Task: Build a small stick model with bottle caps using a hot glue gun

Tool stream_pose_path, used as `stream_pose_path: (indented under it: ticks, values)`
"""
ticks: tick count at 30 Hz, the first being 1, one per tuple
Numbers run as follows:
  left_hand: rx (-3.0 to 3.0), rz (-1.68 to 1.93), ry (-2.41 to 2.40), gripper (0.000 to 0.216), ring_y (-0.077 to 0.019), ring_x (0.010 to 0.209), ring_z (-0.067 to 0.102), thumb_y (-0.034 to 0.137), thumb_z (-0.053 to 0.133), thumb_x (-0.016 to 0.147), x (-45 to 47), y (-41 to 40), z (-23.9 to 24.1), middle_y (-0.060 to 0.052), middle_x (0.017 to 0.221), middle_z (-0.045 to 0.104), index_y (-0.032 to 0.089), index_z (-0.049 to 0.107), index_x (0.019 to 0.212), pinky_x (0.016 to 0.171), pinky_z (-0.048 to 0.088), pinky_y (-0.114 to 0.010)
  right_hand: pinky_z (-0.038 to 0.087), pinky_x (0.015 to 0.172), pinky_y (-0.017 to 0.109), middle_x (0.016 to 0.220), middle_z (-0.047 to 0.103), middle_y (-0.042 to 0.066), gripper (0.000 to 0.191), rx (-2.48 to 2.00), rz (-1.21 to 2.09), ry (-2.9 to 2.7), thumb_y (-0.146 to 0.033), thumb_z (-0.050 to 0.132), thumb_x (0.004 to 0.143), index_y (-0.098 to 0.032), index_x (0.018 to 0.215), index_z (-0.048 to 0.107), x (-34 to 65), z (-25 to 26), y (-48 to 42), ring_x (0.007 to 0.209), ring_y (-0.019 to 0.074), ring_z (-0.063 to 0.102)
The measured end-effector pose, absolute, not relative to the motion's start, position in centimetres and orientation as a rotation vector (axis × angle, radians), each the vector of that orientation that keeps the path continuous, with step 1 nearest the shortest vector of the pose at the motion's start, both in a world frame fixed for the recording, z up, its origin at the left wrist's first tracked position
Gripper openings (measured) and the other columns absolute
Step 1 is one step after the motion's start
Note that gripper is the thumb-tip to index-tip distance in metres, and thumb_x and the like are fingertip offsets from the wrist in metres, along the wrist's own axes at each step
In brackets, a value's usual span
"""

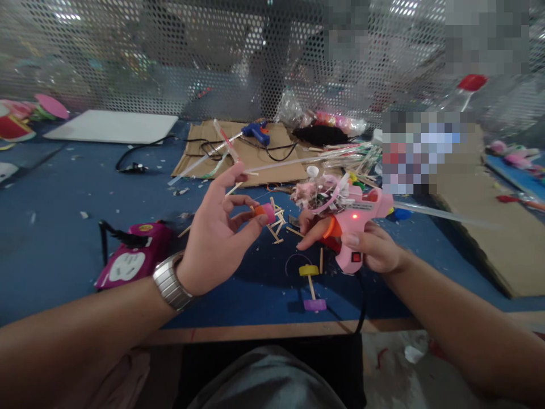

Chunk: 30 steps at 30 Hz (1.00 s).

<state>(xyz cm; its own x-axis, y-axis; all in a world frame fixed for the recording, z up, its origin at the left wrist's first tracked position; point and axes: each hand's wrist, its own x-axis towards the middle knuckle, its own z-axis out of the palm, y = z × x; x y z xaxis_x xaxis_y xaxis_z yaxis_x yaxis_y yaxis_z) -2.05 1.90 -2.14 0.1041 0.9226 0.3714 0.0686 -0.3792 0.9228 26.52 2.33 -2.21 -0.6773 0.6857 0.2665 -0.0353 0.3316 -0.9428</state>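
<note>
My left hand [217,238], with a metal watch [174,282] at the wrist, pinches an orange and pink bottle cap piece [267,213] between thumb and fingers; its index finger points up. A small frame of thin wooden sticks [277,222] shows just beyond that piece. Wrapped around a pink hot glue gun [349,224] is my right hand [381,244], one finger by the orange trigger [332,227]. The gun has a lit red light, a clear glue stick in its back and scraps stuck around its nozzle. Below lies a stick axle [312,288] with yellow and purple caps.
Corrugated cardboard [251,152] lies at the back with a blue glue gun [256,133] on it. A magenta device [131,255] sits at left, a white board [113,126] behind. Many thin sticks [357,159] are piled right of centre. Perforated metal mesh [213,51] closes the back.
</note>
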Motion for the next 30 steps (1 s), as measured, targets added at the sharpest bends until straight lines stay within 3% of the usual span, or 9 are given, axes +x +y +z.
stream_pose_path:
  ticks: [5,12,19,30]
  values:
    - [1.597,1.358,1.034,0.071,-0.0214,0.11,0.072,0.018,0.082,0.092,-2.22,2.01,-2.21,-0.009,0.154,0.056,0.037,0.056,0.155,0.094,0.073,-0.04,0.046,0.112,0.043,0.117,0.071,0.01,0.05,-0.561,1.425,-1.893,-0.061,0.062,0.104,-0.023,0.119,0.09,26.27,-2.05,2.43,0.114,0.0294,0.063]
    - [1.589,1.414,1.023,0.069,-0.0211,0.11,0.07,0.019,0.084,0.092,-2.24,1.96,-2.02,-0.009,0.152,0.058,0.036,0.058,0.154,0.094,0.073,-0.038,0.044,0.112,0.043,0.121,0.069,0.01,0.05,-0.569,1.399,-1.911,-0.061,0.062,0.103,-0.023,0.119,0.09,26.28,-2.0,2.37,0.114,0.0293,0.061]
    - [1.623,1.432,1.038,0.065,-0.0244,0.115,0.07,0.032,0.086,0.096,-2.23,2.03,-2.02,-0.01,0.152,0.059,0.036,0.057,0.154,0.094,0.073,-0.04,0.044,0.115,0.046,0.121,0.072,0.01,0.053,-0.585,1.348,-1.966,-0.065,0.059,0.105,-0.024,0.118,0.09,26.25,-1.88,2.39,0.112,0.0296,0.062]
    - [1.656,1.425,1.016,0.062,-0.0251,0.118,0.069,0.025,0.078,0.099,-2.35,1.97,-2.02,-0.01,0.156,0.056,0.035,0.055,0.156,0.097,0.071,-0.041,0.046,0.115,0.047,0.107,0.078,0.009,0.051,-0.579,1.38,-1.977,-0.063,0.057,0.108,-0.024,0.104,0.09,25.86,-1.29,2.18,0.122,0.0322,0.067]
